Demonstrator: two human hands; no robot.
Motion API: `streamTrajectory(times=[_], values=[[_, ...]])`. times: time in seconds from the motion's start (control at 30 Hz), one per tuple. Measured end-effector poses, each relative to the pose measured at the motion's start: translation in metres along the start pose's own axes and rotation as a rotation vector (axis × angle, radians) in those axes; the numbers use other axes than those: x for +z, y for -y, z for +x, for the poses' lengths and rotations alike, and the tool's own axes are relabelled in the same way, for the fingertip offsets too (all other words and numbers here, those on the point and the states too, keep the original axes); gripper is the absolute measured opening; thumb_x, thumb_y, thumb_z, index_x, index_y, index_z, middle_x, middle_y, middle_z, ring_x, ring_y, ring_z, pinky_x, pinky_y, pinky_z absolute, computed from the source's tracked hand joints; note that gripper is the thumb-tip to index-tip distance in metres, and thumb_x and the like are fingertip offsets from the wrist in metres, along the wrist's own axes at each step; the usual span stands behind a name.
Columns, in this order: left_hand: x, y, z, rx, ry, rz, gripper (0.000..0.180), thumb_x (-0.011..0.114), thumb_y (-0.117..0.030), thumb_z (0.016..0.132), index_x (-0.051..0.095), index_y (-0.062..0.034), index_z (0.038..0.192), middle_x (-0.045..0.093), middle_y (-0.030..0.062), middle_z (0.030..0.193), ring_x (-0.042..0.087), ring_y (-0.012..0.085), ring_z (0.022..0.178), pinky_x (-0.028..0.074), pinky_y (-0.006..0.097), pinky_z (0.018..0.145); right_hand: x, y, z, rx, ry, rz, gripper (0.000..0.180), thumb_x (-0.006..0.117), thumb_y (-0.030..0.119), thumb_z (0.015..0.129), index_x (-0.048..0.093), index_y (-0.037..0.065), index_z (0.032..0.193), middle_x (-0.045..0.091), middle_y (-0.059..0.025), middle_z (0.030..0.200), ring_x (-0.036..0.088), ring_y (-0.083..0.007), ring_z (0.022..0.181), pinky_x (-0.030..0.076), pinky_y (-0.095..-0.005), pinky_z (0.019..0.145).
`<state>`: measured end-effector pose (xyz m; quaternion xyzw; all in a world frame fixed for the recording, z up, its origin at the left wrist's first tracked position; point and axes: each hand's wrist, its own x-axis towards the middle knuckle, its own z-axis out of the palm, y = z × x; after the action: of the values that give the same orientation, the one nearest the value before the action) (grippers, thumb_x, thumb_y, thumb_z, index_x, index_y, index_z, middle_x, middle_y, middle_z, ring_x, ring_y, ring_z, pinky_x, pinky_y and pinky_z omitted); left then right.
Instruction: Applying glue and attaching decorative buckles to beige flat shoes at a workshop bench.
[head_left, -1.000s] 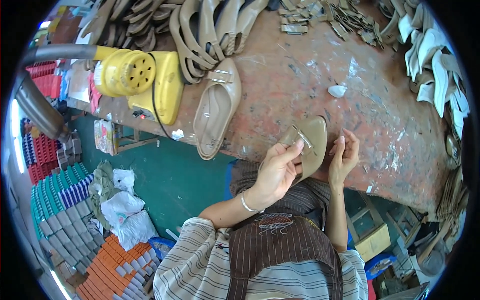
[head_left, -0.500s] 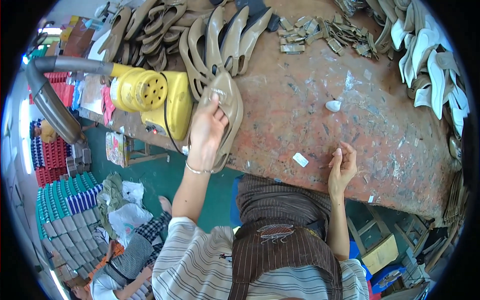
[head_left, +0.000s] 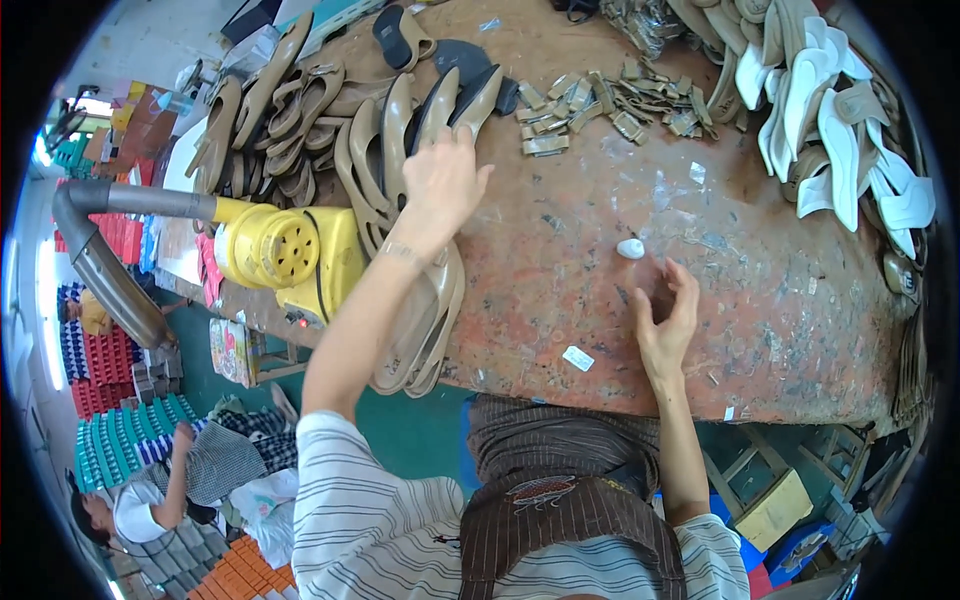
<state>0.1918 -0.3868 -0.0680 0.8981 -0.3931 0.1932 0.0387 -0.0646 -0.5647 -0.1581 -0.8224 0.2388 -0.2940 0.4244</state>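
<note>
My left hand (head_left: pixel 442 185) reaches forward to a row of tan slip-on shoes (head_left: pixel 398 118), palm down, its thumb held out to the side. The fingertips lie at a tan shoe (head_left: pixel 439 105) in that row; whether they press on it I cannot tell. Beneath my left forearm, tan shoes (head_left: pixel 440 320) lie near the table's front edge, partly hidden. My right hand (head_left: pixel 666 325) hovers over the table with thumb and fingers apart and nothing between them. Just beyond its fingers sits a small white rounded object (head_left: pixel 630 248).
A yellow blower-like machine (head_left: pixel 335 262) with a grey pipe (head_left: pixel 160 200) stands at the left. Tan strap pieces (head_left: pixel 610 110) are heaped at the back. White-soled shoe parts (head_left: pixel 840 150) pile up at the right. A white label (head_left: pixel 577 357) lies near the front edge. Another person (head_left: pixel 190 490) sits lower left.
My left hand has left the shoe near the front edge and moved forward to the far row. My right hand's thumb and fingers have spread wider. The view has shifted.
</note>
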Motion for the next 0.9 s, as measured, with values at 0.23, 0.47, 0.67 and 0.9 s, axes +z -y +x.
streamTrajectory(times=[0.23, 0.47, 0.67, 0.9], values=[[0.051, 0.025, 0.048, -0.187, 0.265, 0.419, 0.031, 0.060, -0.012, 0.081, 0.055, 0.0056, 0.106, 0.069, 0.0136, 0.080, 0.071, 0.0237, 0.074, 0.056, 0.032, 0.064, 0.017, -0.001, 0.023, -0.053, 0.068, -0.122, 0.061, 0.079, 0.011, 0.070, 0.051, 0.003, 0.124, 0.058, -0.0131, 0.110, 0.054, -0.0306, 0.102, 0.042, -0.0390, 0.089], [-0.044, 0.024, 0.016, -0.603, -0.238, -0.865, 0.038, 0.055, -0.013, 0.094, 0.051, 0.0047, 0.127, 0.067, 0.0131, 0.093, 0.062, 0.0135, 0.063, 0.050, 0.027, 0.050, 0.024, -0.006, 0.030, -0.070, 0.024, -0.147, 0.025, 0.076, 0.011, 0.073, 0.066, 0.006, 0.095, 0.062, -0.0056, 0.089, 0.054, -0.0244, 0.085, 0.039, -0.0357, 0.079], [-0.092, -0.088, -0.103, -0.895, 0.520, -1.209, 0.035, 0.059, -0.014, 0.093, 0.054, 0.0046, 0.123, 0.065, 0.0051, 0.087, 0.054, 0.0059, 0.050, 0.044, 0.022, 0.042, 0.007, -0.015, 0.017, 0.166, 0.022, 0.411, 0.015, 0.069, 0.002, 0.082, 0.059, 0.001, 0.094, 0.068, -0.0100, 0.106, 0.063, -0.0157, 0.092, 0.050, -0.0299, 0.080], [-0.051, -0.142, -0.205, -0.763, 0.726, -1.081, 0.032, 0.052, -0.002, 0.089, 0.056, 0.0008, 0.121, 0.061, 0.0212, 0.083, 0.063, 0.0259, 0.067, 0.048, 0.036, 0.063, -0.038, 0.003, -0.024, 0.241, 0.185, 0.418, 0.016, 0.066, 0.000, 0.085, 0.062, -0.002, 0.100, 0.070, -0.0098, 0.100, 0.064, -0.0131, 0.092, 0.052, -0.0272, 0.079]])
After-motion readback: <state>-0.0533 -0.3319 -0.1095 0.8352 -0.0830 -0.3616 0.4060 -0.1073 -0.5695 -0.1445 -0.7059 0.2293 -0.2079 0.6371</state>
